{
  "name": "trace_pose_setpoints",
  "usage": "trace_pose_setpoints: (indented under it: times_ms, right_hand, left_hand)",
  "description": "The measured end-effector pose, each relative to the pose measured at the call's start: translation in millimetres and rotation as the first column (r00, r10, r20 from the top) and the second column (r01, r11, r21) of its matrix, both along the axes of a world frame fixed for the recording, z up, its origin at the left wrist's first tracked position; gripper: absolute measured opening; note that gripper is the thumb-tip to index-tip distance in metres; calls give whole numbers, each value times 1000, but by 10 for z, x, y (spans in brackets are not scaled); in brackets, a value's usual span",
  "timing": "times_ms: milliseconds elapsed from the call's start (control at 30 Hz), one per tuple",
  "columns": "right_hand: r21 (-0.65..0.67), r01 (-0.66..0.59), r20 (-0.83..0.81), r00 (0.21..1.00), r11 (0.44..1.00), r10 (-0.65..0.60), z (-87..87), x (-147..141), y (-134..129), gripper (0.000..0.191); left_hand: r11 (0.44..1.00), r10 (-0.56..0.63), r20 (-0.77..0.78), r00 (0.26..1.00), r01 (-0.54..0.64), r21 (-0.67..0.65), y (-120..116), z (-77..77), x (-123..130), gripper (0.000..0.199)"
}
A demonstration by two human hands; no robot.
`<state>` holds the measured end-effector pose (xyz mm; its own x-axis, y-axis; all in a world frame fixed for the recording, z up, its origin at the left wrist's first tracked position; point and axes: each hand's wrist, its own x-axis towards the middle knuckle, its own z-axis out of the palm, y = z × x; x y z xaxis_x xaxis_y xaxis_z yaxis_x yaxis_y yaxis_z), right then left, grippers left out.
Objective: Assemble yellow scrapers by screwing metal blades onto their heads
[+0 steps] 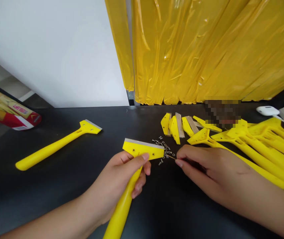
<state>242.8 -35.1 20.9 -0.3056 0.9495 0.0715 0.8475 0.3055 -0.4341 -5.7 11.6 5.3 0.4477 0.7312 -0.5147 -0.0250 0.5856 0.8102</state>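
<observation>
My left hand (124, 179) grips the handle of a yellow plastic scraper (142, 149), whose steel blade edge faces away from me. My right hand (204, 169) pinches a thin screwdriver (170, 157), and its fine tip is close to the right end of the scraper head. Most of the screwdriver's shaft is hidden by my fingers. Small screws and nuts (164, 149) lie scattered on the table just beyond the tip. Another yellow scraper (57, 144) lies to the left, apart from my hands.
The black table (142, 119) holds a heap of yellow scraper handles (263, 149) at right and loose yellow heads with blades (174, 127) at the back. A printed box (9, 109) sits at far left, white devices (267, 110) at back right. Yellow plastic sheeting (194, 49) hangs behind.
</observation>
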Motion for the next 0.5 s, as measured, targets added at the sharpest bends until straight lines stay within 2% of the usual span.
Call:
trace_pose_setpoints:
  times_ms: [300, 500]
  right_hand:
    - [-82, -98, -203, 976, 992, 79, 70, -51, -49, 17]
    - [-102, -143, -242, 963, 984, 115, 66, -106, -47, 18]
  left_hand:
    - [984, -132, 45, 990, 136, -117, -56, 40, 8, 38]
    - [980, -157, 59, 986, 162, -112, -53, 24, 9, 39]
